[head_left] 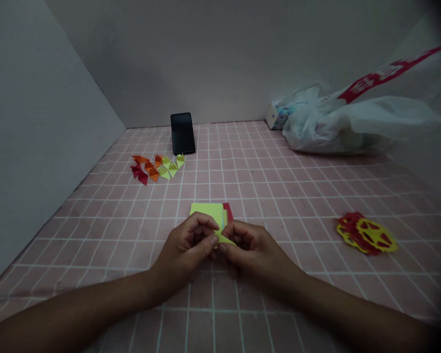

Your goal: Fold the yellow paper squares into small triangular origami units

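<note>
Between my two hands is a small piece of folded yellow paper point(224, 239). My left hand point(191, 245) pinches its left part between thumb and fingers. At its right side, the thumb and fingers of my right hand point(249, 245) are closed on the same paper. Fingers cover much of the folds. Just beyond them a stack of square paper sheets point(207, 210) lies on the table, yellow-green on top, with a red edge showing at the right. Farther off to the left sit several small folded paper pieces point(152, 172) in red, orange and yellow.
A dark phone point(183, 135) leans near the back wall. At the back right are a white plastic bag point(326, 127) and a small box point(275, 117). Red and yellow cut-out discs point(371, 234) lie to the right on the pink checked tablecloth point(279, 196).
</note>
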`<state>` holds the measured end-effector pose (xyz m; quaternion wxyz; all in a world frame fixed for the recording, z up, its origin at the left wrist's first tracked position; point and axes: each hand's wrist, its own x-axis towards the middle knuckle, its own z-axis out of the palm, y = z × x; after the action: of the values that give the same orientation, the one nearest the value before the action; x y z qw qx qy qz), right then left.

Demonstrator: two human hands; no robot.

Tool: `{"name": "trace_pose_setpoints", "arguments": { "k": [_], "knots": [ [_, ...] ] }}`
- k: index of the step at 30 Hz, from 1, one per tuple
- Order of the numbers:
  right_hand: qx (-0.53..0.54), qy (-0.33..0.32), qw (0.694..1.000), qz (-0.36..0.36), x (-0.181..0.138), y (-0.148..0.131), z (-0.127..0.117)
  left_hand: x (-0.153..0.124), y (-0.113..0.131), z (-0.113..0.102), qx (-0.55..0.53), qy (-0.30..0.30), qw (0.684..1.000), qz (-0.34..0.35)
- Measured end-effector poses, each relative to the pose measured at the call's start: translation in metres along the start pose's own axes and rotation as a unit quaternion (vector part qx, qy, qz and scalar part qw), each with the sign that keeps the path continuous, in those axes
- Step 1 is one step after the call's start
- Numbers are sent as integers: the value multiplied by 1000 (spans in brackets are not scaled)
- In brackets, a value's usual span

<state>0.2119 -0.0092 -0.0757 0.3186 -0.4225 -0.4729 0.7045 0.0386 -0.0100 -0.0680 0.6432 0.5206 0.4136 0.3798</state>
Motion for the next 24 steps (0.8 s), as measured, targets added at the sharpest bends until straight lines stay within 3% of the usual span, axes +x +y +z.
{"name": "trace_pose_setpoints", "arguments": {
  "k": [8, 19, 24],
  "knots": [
    [31, 3, 1000, -6, -1, -2, -1, 3, -1, 2, -21, 15, 1000, -12],
    [-20, 21, 1000, -9, -3, -1, -3, 4, -2, 2, -18, 39, 999, -10],
    [-53, 15, 998, -22, -4, 1, 0, 4, -1, 3, -41, 18, 999, -26]
  ]
}}
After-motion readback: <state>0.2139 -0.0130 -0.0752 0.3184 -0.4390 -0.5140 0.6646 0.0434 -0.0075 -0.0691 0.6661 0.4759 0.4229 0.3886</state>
